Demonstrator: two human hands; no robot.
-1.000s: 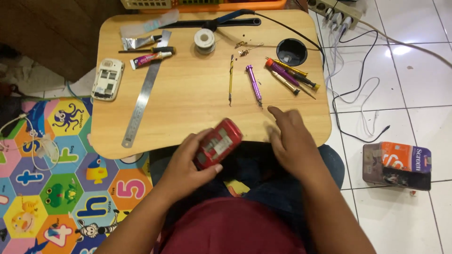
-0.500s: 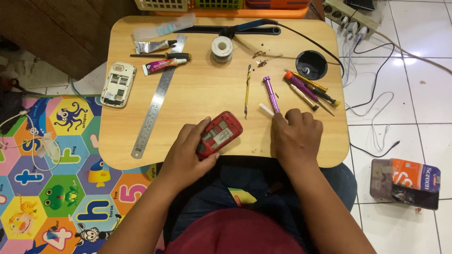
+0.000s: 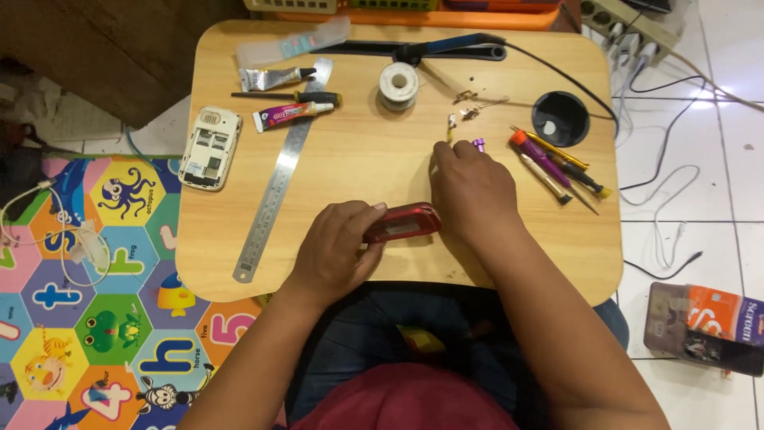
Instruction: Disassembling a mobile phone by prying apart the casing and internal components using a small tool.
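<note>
Red plastic marks the small mobile phone (image 3: pixel 402 223) that the left hand (image 3: pixel 338 247) grasps at its left end, fingers wrapped over the upper edge and thumb underneath, with the casing tilted on its long edge just above the wooden worktop (image 3: pixel 358 167). The right hand (image 3: pixel 469 191) lies palm-down on the worktop, touching the phone's right end with the heel of the palm; its fingertips cover a purple-handled screwdriver (image 3: pixel 478 145), of which only the purple cap shows beyond the knuckles. Whether the right grip has closed on that tool cannot be told, since the fingers hide the shaft. To do this step well, keep the left grip firm but low on the casing so the phone does not rotate, and lift the screwdriver by its handle rather than its tip. Avoid sweeping the small metal parts (image 3: pixel 469 107) that lie just beyond the fingertips. Relative to the left grip, the phone extends to the right, towards the right wrist. A cluster of other screwdrivers (image 3: pixel 557 163) lies near, to the right. A steel ruler (image 3: pixel 278 179), a solder spool (image 3: pixel 398 84) and an opened white phone (image 3: pixel 209 148) lie well apart, to the left and beyond.
</note>
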